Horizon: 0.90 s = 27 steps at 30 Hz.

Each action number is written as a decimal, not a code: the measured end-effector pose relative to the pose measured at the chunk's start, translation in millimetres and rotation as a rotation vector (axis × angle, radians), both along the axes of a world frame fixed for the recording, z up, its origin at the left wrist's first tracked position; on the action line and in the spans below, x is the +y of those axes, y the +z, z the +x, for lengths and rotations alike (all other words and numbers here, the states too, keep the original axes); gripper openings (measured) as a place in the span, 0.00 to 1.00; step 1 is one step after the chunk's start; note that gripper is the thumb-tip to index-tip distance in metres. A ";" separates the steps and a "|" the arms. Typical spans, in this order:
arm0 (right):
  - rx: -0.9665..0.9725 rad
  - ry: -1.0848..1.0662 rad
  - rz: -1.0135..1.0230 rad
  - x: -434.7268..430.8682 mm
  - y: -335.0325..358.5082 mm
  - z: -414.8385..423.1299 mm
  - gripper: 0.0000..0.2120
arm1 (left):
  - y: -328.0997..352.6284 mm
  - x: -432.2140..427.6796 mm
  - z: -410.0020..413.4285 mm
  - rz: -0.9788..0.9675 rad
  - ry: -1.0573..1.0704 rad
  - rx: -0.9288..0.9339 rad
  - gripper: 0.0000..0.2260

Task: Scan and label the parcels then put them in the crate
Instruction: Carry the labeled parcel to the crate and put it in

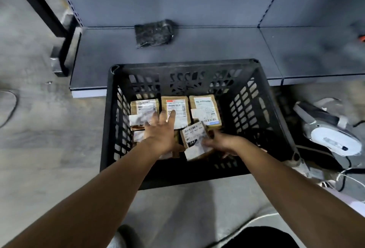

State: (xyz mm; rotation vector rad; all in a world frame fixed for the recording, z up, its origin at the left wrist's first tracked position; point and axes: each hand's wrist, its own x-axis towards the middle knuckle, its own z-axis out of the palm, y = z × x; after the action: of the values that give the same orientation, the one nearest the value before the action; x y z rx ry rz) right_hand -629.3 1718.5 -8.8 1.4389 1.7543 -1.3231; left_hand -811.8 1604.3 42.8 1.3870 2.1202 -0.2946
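A black plastic crate point(110, 121) stands on the floor in front of a low shelf. Several brown cardboard parcels with white labels lie inside it, among them three side by side along the back: left point(145, 106), middle point(175, 107) and right point(205, 109). My right hand point(221, 143) grips the near right edge of a tilted parcel point(194, 139) with a "247" label, low in the crate. My left hand point(162, 129) reaches in with fingers spread and straight, lying over the parcels at the left and middle. Parcels under it are partly hidden.
A black wrapped packet point(154, 33) lies on the grey shelf point(217, 46) behind the crate. A white and grey device point(331, 137) with cables sits on the floor to the right. A black upright post point(63, 50) stands at the left.
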 end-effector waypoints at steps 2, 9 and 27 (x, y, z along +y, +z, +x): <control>-0.022 0.113 0.003 0.9 -6.7 -3.6 0.41 | -8.3 -0.5 1.0 -0.011 -0.015 -0.004 0.55; -0.088 0.198 0.011 0.7 -8.1 -16.0 0.37 | -27.2 -14.0 2.1 -0.064 -0.095 0.006 0.58; -0.052 0.324 0.269 -17.4 167.4 -4.3 0.31 | 162.7 -34.2 15.6 -0.144 -0.122 0.134 0.57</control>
State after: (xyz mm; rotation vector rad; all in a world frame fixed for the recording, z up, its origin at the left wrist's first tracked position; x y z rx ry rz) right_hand -633.6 1701.1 158.7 1.2392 2.0858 -0.9021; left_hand -796.2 1570.1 205.6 1.4492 2.0779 -0.5923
